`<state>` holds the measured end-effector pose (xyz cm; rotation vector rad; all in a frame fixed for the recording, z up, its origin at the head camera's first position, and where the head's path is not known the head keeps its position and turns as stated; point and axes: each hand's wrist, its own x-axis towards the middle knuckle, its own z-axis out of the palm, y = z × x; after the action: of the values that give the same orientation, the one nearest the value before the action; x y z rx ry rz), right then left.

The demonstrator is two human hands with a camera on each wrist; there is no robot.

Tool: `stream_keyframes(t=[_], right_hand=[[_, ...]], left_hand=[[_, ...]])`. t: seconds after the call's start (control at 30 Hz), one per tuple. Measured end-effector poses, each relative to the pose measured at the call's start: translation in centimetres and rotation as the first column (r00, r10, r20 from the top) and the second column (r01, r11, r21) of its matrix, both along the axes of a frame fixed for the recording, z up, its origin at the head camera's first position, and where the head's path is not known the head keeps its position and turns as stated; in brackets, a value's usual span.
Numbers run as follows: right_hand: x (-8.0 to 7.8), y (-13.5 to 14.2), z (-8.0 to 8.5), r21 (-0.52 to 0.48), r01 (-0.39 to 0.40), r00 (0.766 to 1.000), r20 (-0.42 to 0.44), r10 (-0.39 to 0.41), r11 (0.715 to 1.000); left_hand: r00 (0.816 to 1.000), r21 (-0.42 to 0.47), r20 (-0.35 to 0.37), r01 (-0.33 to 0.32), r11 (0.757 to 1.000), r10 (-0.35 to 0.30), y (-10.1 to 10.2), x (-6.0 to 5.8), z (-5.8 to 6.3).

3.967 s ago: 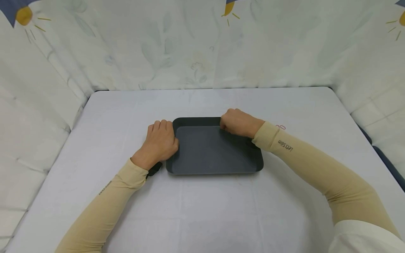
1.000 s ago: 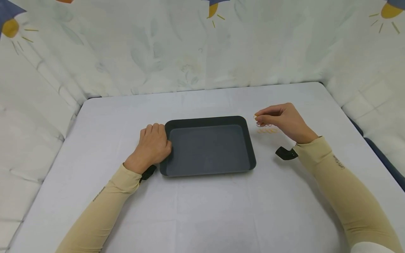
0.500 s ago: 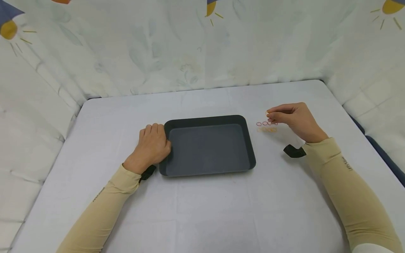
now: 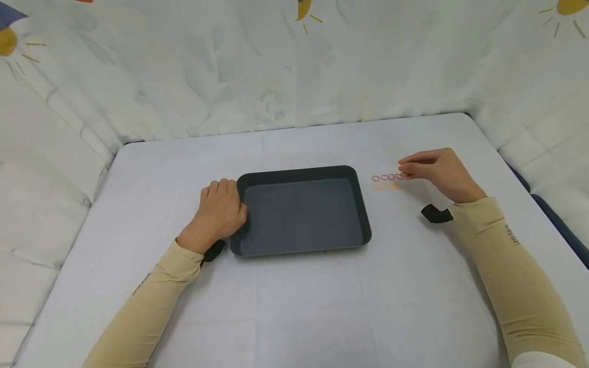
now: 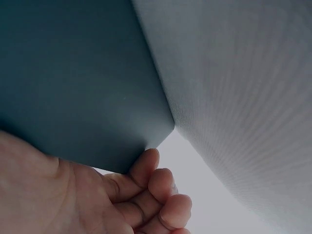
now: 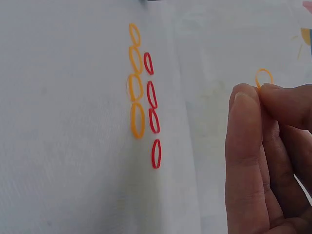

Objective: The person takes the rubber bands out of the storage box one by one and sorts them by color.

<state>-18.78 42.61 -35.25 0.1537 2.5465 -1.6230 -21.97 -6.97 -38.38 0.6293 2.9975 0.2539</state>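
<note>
My left hand (image 4: pixel 220 212) grips the left wall of a dark grey baking tray (image 4: pixel 303 220), which lies flat on the table. In the left wrist view, curled fingers (image 5: pixel 146 168) meet the tray's edge (image 5: pixel 83 87). Right of the tray, my right hand (image 4: pixel 442 173) is raised above the tabletop. Between thumb and fingertip it pinches a small yellow rubber band (image 6: pixel 263 70). Below lie two rows of similar bands: several yellow rubber bands (image 6: pixel 143 119) and, behind them, several red rubber bands (image 6: pixel 152 155). The fingers partly cover the right end of the red row in the head view.
A white cloth covers the table (image 4: pixel 313 306). Pale patterned curtains (image 4: pixel 207 66) hang behind it and at both sides. A black wrist mount (image 4: pixel 436 214) sits under the right wrist, and another black mount (image 4: pixel 213 251) under the left.
Four seconds ago my right hand was at the tray's back wall. It now pinches a yellow rubber band and has shifted rightward along the rows during the last second. My left hand keeps its grip.
</note>
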Motion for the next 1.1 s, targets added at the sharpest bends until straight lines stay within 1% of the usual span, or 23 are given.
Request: stream_keyframes(t=[0.13,0.3,0.37,0.47,0.63,0.77,0.9,1.1], right_hand=[[-0.3,0.6,-0.4,0.038,-0.002,0.999,0.033,0.001,0.999],[-0.5,1.1,-0.9,0.148,-0.014,0.994,0.11,-0.003,0.989],[-0.5,1.2,-1.0,0.172,-0.019,0.991,0.137,-0.005,0.985],[-0.5,1.5,-1.1,0.181,-0.031,0.987,0.162,0.001,0.983],[-0.5,2.0,-1.3,0.161,-0.052,0.981,0.193,0.021,0.985],[-0.4,2.3,-1.2,0.166,-0.055,0.975,0.219,0.017,0.985],[-0.4,2.2,-0.8,0.215,-0.074,0.973,0.231,0.023,0.974],[-0.4,1.9,-0.4,0.323,-0.107,0.972,0.234,0.03,0.94]], left_hand=[[1.0,0.006,-0.003,-0.001,1.0,0.001,0.0,0.1,0.0],[1.0,0.005,-0.007,-0.003,1.0,0.003,0.0,0.1,-0.1],[1.0,0.005,-0.008,0.0,1.0,0.0,0.0,0.1,-0.1],[1.0,0.007,-0.005,0.0,1.0,0.0,0.0,0.1,-0.1],[1.0,0.006,0.001,-0.004,1.0,0.004,0.1,0.1,0.0],[1.0,0.002,0.01,-0.001,1.0,0.001,0.1,0.0,0.1],[1.0,0.0,0.017,-0.001,1.0,0.001,0.2,0.0,0.2],[1.0,-0.001,0.01,0.001,1.0,-0.001,0.2,0.0,0.2]])
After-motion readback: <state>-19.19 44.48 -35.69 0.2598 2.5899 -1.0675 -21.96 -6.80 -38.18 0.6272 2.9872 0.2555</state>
